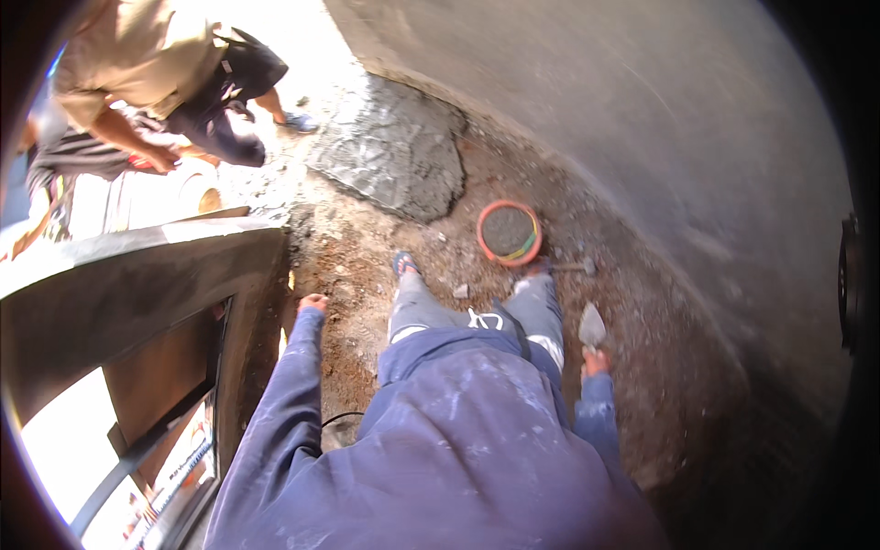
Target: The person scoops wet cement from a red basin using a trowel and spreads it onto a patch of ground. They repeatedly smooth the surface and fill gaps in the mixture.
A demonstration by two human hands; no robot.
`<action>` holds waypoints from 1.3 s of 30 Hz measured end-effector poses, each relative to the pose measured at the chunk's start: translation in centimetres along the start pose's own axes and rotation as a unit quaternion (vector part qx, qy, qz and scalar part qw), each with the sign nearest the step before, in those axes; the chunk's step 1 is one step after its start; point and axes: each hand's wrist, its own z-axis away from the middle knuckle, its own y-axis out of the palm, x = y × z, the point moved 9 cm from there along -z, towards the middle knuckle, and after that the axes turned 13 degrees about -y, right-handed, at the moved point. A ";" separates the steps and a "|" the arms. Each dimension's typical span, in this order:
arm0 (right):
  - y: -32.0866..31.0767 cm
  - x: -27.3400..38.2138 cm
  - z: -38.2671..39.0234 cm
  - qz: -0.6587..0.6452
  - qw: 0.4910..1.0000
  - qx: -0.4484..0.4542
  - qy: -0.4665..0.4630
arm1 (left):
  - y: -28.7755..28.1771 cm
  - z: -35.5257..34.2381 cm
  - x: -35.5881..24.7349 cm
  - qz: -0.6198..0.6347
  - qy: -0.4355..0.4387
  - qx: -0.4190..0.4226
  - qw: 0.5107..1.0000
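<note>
My right hand (596,360) is closed round the handle of a pointed trowel (592,324), its pale blade turned away from me. At my left side my left hand (313,302) hangs with its fingers curled in, and nothing shows in it. Ahead of my feet stands an orange-rimmed bucket (481,240) holding grey mortar (507,231). What looks like a hammer (587,266) lies on the dirt beside my right foot. Farther off, a patch of wet grey mortar (394,147) is spread over the ground.
A curved grey wall (697,137) bounds the right side. On the left is a plastered ledge (137,261) above a framed opening. At the upper left a person in a tan shirt (147,55) bends forward, with another person behind. Loose stones lie on the dirt floor (353,348).
</note>
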 end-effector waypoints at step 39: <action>2.5 33.3 -55.5 0.539 0.546 0.363 -0.528 | 49.9 36.2 -12.1 0.265 -0.166 -0.084 0.946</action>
